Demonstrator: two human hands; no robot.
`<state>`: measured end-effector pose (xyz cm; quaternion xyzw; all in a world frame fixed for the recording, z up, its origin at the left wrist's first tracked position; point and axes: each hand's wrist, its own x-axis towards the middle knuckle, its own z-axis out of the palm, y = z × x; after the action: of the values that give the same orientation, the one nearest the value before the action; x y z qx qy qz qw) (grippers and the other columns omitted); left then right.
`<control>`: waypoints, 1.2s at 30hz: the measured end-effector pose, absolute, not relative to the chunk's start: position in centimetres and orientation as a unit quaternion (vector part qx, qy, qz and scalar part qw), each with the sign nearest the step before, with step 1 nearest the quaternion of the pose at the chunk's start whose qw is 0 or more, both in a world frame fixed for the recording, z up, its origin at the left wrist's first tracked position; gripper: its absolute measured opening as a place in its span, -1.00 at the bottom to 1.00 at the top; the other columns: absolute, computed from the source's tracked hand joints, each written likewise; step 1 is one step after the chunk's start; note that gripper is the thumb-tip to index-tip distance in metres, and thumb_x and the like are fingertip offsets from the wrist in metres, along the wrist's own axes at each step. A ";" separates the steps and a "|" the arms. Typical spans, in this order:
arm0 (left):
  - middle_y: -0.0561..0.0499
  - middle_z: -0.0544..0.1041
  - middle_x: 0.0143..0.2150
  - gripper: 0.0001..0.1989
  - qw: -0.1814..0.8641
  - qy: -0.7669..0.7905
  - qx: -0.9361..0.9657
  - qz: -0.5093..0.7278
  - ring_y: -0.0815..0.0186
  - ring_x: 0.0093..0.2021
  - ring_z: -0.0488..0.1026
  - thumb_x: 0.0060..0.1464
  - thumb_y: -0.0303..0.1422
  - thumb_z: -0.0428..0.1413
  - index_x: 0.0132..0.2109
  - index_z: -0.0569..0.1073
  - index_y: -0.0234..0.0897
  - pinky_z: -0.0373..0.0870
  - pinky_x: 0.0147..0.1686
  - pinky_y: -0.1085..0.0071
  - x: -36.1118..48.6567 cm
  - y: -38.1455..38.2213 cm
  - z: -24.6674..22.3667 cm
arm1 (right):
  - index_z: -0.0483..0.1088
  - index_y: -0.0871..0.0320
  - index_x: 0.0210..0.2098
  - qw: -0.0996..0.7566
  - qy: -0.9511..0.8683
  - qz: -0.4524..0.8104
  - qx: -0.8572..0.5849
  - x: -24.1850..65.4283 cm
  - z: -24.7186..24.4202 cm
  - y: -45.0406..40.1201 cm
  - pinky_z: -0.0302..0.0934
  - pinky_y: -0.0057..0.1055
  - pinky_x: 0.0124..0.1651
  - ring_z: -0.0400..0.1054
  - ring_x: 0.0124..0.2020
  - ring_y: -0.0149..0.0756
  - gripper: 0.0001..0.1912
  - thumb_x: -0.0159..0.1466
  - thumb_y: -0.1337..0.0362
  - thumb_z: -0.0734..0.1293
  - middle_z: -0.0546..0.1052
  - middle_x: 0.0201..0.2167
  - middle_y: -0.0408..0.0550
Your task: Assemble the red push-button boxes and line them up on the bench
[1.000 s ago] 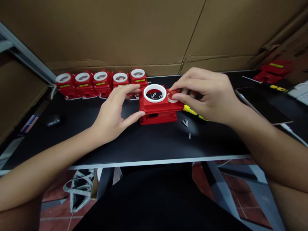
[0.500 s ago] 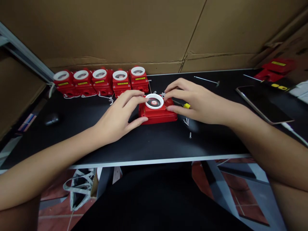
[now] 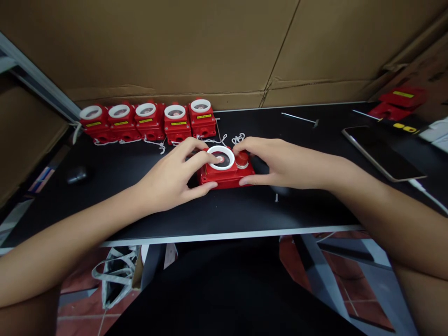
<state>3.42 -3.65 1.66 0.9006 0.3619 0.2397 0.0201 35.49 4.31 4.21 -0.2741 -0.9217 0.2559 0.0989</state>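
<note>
A red box with a white-ringed round window and a red knob on its right lies on the black desk in front of me. My left hand grips its left side, thumb along the near edge and a fingertip over the window. Around the right end, my right hand holds the box, its thumb at the near edge and fingers behind the knob. A loose screw lies just right of the box, nearer me. White cord lies behind the box.
Several similar red boxes with white cords stand in a row at the back left. A mouse is at left. On the right are a thin metal rod tool, a phone on a cable and another red box. Cardboard walls the back.
The red box has shifted slightly left and toward me. Its knob now shows, and my right fingers have moved behind it. The screw pile and yellow-handled tool are now hidden by my right hand.
</note>
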 end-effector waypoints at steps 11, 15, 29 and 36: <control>-0.20 0.50 0.36 -0.53 0.022 0.363 0.903 0.229 -0.01 0.23 0.60 0.47 -0.33 0.36 0.43 0.57 -0.02 0.69 0.27 -0.01 3.5 -3.6 1.6 | 0.57 0.04 0.29 0.095 -0.937 0.223 -0.251 35.8 4.6 4.3 0.45 -0.18 0.11 0.58 0.02 -0.08 -0.43 0.46 -0.16 0.54 0.69 0.16 0.09; -0.20 0.48 0.37 -0.51 0.026 0.358 0.905 0.229 -0.03 0.26 0.59 0.47 -0.35 0.35 0.44 0.58 0.00 0.69 0.32 -0.06 3.5 -3.6 1.7 | 0.57 0.05 0.23 0.093 -0.941 0.211 -0.248 35.8 4.5 4.2 0.43 -0.20 0.08 0.57 0.00 -0.08 -0.48 0.49 -0.16 0.52 0.68 0.14 0.09; -0.26 0.56 0.40 -0.32 0.097 0.390 0.880 0.253 -0.05 0.27 0.66 0.44 -0.20 0.40 0.54 0.36 -0.20 0.69 0.36 -0.04 3.4 -3.5 1.9 | 0.53 0.05 0.32 0.068 -0.933 0.212 -0.281 35.6 4.7 3.8 0.39 -0.23 0.04 0.59 -0.02 -0.08 -0.41 0.45 -0.11 0.57 0.71 0.18 0.10; -0.25 0.58 0.47 -0.28 0.172 0.393 0.861 0.273 -0.05 0.38 0.68 0.42 -0.20 0.42 0.55 0.33 -0.15 0.71 0.44 -0.05 3.3 -3.3 1.3 | 0.50 0.06 0.41 0.066 -0.922 0.214 -0.317 35.7 4.6 3.6 0.50 -0.13 0.09 0.65 0.11 0.06 -0.21 0.35 -0.18 0.63 0.70 0.30 0.18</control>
<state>3.29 -3.30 1.34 0.8613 0.3930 0.2726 0.1716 35.67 3.64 4.57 -0.3167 -0.9218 0.2138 0.0659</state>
